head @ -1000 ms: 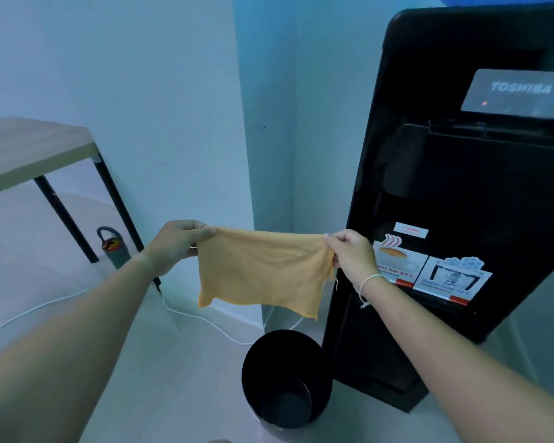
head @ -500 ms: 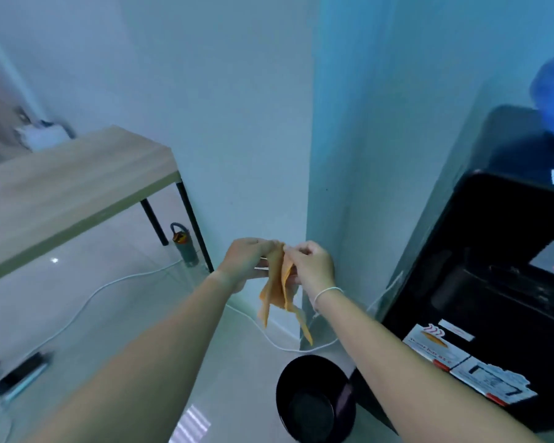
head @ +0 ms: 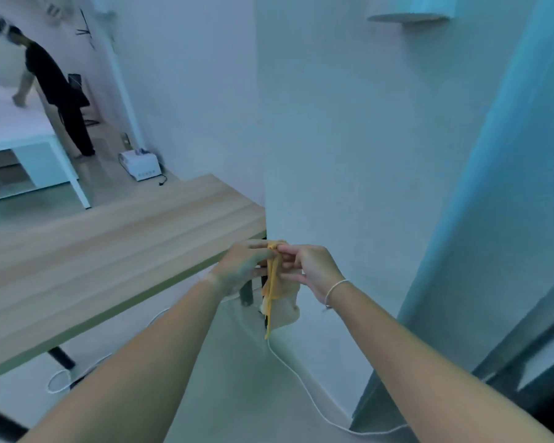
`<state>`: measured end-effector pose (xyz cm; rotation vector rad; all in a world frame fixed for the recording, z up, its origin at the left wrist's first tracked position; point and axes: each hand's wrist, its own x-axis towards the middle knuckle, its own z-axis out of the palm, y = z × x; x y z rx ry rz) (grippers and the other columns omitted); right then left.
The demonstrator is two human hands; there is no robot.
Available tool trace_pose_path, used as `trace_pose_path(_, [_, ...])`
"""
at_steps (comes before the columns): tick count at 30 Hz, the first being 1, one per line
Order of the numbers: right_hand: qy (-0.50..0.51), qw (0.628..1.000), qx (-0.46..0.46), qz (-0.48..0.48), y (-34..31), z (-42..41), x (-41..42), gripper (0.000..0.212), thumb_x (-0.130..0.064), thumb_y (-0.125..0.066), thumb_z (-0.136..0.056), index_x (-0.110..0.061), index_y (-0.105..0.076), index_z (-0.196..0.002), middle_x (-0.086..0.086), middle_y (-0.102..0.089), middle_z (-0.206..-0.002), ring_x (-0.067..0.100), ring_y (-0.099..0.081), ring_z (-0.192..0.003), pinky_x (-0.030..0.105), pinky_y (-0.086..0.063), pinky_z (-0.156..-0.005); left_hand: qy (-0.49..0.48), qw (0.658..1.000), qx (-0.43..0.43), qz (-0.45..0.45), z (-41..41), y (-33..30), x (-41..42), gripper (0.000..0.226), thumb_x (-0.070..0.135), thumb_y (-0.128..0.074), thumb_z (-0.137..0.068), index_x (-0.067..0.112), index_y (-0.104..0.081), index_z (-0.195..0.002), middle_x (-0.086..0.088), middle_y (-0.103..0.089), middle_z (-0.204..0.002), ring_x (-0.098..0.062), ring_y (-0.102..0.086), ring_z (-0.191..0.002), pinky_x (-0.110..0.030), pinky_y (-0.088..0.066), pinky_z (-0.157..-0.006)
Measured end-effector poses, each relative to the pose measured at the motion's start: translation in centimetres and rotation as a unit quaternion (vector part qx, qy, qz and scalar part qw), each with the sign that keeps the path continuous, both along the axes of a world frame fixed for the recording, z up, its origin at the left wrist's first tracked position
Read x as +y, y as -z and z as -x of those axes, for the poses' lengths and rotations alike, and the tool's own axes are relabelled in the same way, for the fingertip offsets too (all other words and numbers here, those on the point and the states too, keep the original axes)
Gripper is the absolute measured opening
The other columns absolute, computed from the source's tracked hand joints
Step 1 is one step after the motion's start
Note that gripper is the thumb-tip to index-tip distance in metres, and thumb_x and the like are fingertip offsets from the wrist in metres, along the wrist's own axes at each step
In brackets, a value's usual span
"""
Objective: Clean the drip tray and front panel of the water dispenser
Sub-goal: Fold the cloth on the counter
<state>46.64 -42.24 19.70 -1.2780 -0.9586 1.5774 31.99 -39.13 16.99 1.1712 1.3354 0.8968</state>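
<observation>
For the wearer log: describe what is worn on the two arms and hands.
Both forearms are bare, with no sleeves in view and no gloves. The right hand has a thin white string bracelet around its wrist, a short loose end hanging. The left hand and its wrist carry nothing.

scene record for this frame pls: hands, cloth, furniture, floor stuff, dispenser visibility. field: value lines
left hand: pinches top of cloth
right hand: pinches top of cloth, white bracelet on wrist
cloth: orange, gathered narrow, hangs down between the hands
table: wooden top, dark legs, left of the hands
cable: white, runs across the floor below the cloth
white box: on floor in the far room
other person: dark clothes, far left, leaning on a white surface
dispenser: front panel and drip tray not in view
</observation>
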Motion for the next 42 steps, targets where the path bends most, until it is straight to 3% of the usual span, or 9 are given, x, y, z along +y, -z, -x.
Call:
trace_pose_path(5, [0.085,0.989,-0.111,-0.054,0.4,4.8,4.0,0.035,0.006,-0.036,-0.086,-0.009,-0.067,-0.088,0.006,-0.056,-0.090,0.015,-0.049,-0.065,0.027,-0.053,-0.061,-0.002,0.999,-0.017,-0.037,7.1,-2.5,1.3,0.019,0.003,-0.054,-0.087,0.002,-0.070,-0.098,-0.008,-0.064,-0.083,-0.020,-0.058,-0.074,-0.034,-0.048,-0.073])
trace_pose_path(8, [0.026,0.989,-0.140,-0.037,1.8,6.6,5.4,0.037,0.001,-0.041,-0.087,-0.012,-0.058,-0.117,0.006,-0.055,-0.107,0.019,-0.052,-0.093,0.033,-0.049,-0.079,-0.019,0.999,-0.011,-0.043,10.7,-3.6,1.7,0.013,0.005,-0.049,-0.089,0.009,-0.057,-0.079,-0.004,-0.051,-0.074,-0.018,-0.050,-0.069,-0.027,-0.043,-0.063])
trace_pose_path(11, [-0.105,0.990,-0.089,0.000,2.7,9.3,7.0,0.050,-0.010,-0.051,-0.089,-0.019,-0.040,-0.137,0.004,-0.045,-0.133,0.019,-0.038,-0.120,0.037,-0.037,-0.095,-0.034,0.998,-0.016,-0.048,13.8,-4.2,2.5,0.023,0.004,-0.041,-0.089,0.014,-0.044,-0.069,-0.002,-0.041,-0.071,-0.018,-0.040,-0.067,-0.031,-0.033,-0.062])
trace_pose_path(15, [-0.215,0.976,-0.023,-0.004,4.2,13.6,10.1,0.034,-0.017,-0.050,-0.092,-0.025,-0.050,-0.125,-0.003,-0.045,-0.134,0.012,-0.034,-0.122,0.042,-0.021,-0.111,-0.059,0.996,-0.025,-0.057,17.5,-4.2,3.8,0.008,0.010,-0.042,-0.085,0.011,-0.043,-0.077,-0.006,-0.038,-0.077,-0.021,-0.037,-0.074,-0.033,-0.030,-0.067])
trace_pose_path(17, [-0.228,0.973,0.018,-0.012,5.0,15.5,12.3,0.032,-0.019,-0.051,-0.092,-0.020,-0.053,-0.124,0.000,-0.054,-0.128,0.017,-0.046,-0.119,0.042,-0.028,-0.111,-0.085,0.994,-0.028,-0.058,19.4,-3.7,5.2,0.009,0.016,-0.044,-0.081,0.011,-0.045,-0.089,-0.007,-0.039,-0.085,-0.022,-0.037,-0.081,-0.034,-0.032,-0.071])
trace_pose_path(20, [-0.204,0.978,0.026,-0.046,5.3,17.4,15.3,0.017,-0.016,-0.050,-0.094,-0.015,-0.056,-0.109,0.006,-0.061,-0.105,0.023,-0.059,-0.094,0.035,-0.049,-0.085,-0.143,0.988,-0.028,-0.053,21.9,-2.1,8.0,0.007,0.016,-0.044,-0.092,0.013,-0.048,-0.087,-0.004,-0.044,-0.081,-0.021,-0.044,-0.080,-0.033,-0.042,-0.069])
trace_pose_path(27, [-0.153,0.974,-0.127,-0.113,7.4,20.7,24.7,0.009,-0.020,-0.050,-0.094,-0.021,-0.060,-0.096,0.000,-0.061,-0.080,0.012,-0.055,-0.065,0.018,-0.045,-0.047,-0.220,0.973,-0.062,-0.021,24.1,2.4,16.6,0.019,0.013,-0.042,-0.096,0.018,-0.055,-0.083,-0.001,-0.055,-0.082,-0.017,-0.053,-0.076,-0.030,-0.050,-0.060])
trace_pose_path(35, [-0.151,0.962,-0.214,-0.079,12.0,22.5,34.5,0.006,-0.019,-0.055,-0.091,-0.020,-0.061,-0.089,-0.002,-0.058,-0.078,0.014,-0.053,-0.071,0.025,-0.044,-0.063,-0.225,0.968,-0.098,0.054,25.4,7.0,25.4,0.019,0.009,-0.043,-0.095,0.017,-0.058,-0.086,0.000,-0.057,-0.081,-0.016,-0.057,-0.071,-0.028,-0.052,-0.055])
trace_pose_path(42, [-0.090,0.948,-0.300,-0.057,16.4,24.1,40.0,0.024,-0.019,-0.062,-0.086,-0.007,-0.063,-0.108,0.005,-0.062,-0.094,0.017,-0.055,-0.087,0.023,-0.041,-0.073,-0.188,0.968,-0.123,0.114,27.3,12.1,32.1,0.023,0.002,-0.043,-0.094,0.012,-0.064,-0.093,-0.002,-0.059,-0.077,-0.013,-0.057,-0.059,-0.026,-0.054,-0.052])
